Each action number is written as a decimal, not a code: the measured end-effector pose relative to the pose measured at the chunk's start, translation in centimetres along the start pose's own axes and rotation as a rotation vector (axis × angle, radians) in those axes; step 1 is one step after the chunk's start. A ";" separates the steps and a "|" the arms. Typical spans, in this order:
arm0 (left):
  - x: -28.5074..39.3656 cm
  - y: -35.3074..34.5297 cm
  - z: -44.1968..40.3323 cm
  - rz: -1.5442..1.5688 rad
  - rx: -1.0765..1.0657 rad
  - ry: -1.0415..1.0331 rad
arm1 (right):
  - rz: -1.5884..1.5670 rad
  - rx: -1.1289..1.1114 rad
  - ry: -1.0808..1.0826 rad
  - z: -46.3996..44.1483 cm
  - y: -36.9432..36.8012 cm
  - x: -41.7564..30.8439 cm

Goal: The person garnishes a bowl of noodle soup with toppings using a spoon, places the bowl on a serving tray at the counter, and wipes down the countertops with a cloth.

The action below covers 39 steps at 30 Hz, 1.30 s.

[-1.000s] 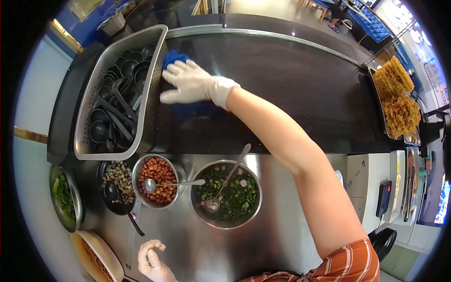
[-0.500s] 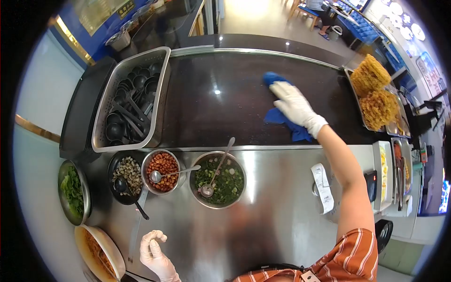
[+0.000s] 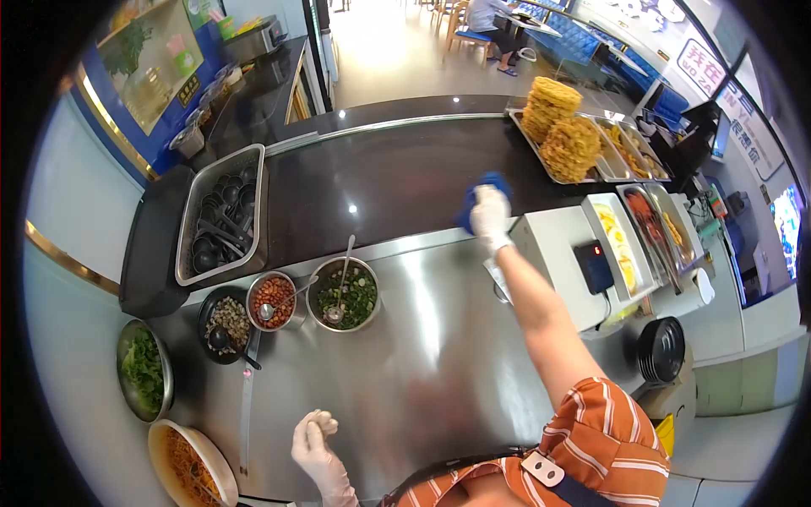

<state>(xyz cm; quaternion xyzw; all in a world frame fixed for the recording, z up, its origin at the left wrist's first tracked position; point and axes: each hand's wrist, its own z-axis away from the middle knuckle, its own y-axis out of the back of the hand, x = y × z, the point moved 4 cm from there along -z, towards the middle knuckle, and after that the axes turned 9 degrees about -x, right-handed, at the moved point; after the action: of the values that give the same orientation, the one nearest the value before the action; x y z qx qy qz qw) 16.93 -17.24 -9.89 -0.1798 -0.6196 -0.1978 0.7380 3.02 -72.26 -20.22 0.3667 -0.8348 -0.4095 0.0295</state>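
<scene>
My right hand [image 3: 490, 218], in a white glove, is closed on a bunched blue cloth [image 3: 492, 180] at the front edge of the dark raised counter [image 3: 372, 177]. Over the steel worktop [image 3: 397, 397], at the lower middle, my gloved left hand [image 3: 318, 452] hangs with its fingers curled together and nothing seen in them. A steel bowl of chopped greens [image 3: 359, 291] with a spoon in it stands beyond that hand. Beside the bowl are a container of peanuts [image 3: 274, 296] and a black pan [image 3: 228, 325] of small pale diced pieces.
A perforated steel tray [image 3: 258, 203] of black ladles sits at the left. Fried golden cakes [image 3: 570, 149] are piled on a tray at the back right. Nearer are a white tray [image 3: 615, 241], a small black device [image 3: 594, 267] and stacked black plates [image 3: 663, 348]. Leafy greens [image 3: 142, 376] fill a bowl at left.
The view has turned to the right. My right hand has come from the middle of the dark counter to its front edge, and the cloth, spread before, is now bunched in it.
</scene>
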 end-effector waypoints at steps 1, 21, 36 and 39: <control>0.2 -0.8 0.6 0.016 -0.028 0.039 | -0.187 -0.093 0.076 0.7 2.0 -4.4; -9.1 -5.7 11.1 -0.044 -0.606 0.089 | -2.088 -0.699 -0.963 30.3 30.9 -19.4; -4.2 -4.0 33.1 -0.244 -0.935 -0.029 | -1.102 -1.008 -0.066 49.5 43.2 -15.8; -3.4 -1.6 33.9 -0.418 -0.807 -0.179 | -1.333 -0.995 -0.369 50.2 45.2 -14.1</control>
<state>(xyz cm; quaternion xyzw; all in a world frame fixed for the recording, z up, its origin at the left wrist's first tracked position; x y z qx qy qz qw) -13.02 -1.04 -7.52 -0.3401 -0.5773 -0.5513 0.4971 -30.84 -12.10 -18.05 0.6533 -0.1585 -0.7138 -0.1965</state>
